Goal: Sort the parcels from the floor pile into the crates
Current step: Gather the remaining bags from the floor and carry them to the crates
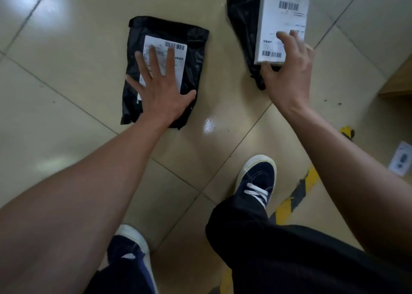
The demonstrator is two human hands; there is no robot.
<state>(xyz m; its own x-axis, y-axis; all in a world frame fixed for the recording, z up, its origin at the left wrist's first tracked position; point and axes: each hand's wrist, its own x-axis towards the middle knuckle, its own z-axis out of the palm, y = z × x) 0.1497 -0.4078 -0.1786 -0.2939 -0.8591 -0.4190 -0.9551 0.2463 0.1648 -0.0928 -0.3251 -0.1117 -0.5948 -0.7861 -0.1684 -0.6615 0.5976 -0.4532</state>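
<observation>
your right hand (pixel 289 71) is curling its grip round the white box (pixel 282 24); your left hand (pixel 160 88) is lying flat, fingers spread, on the black mailer (pixel 196 42). both parcels are sitting on the floor (pixel 66 93); crates are showing nowhere, so sorting is looking unfinished.

The person's two forearms were bare, with no sleeves, watch or rings showing. They wore loose black trousers (pixel 289 249) and dark navy low-top canvas sneakers (pixel 258 178) with white laces, white stitching and thick off-white rubber soles and toe rims.
</observation>
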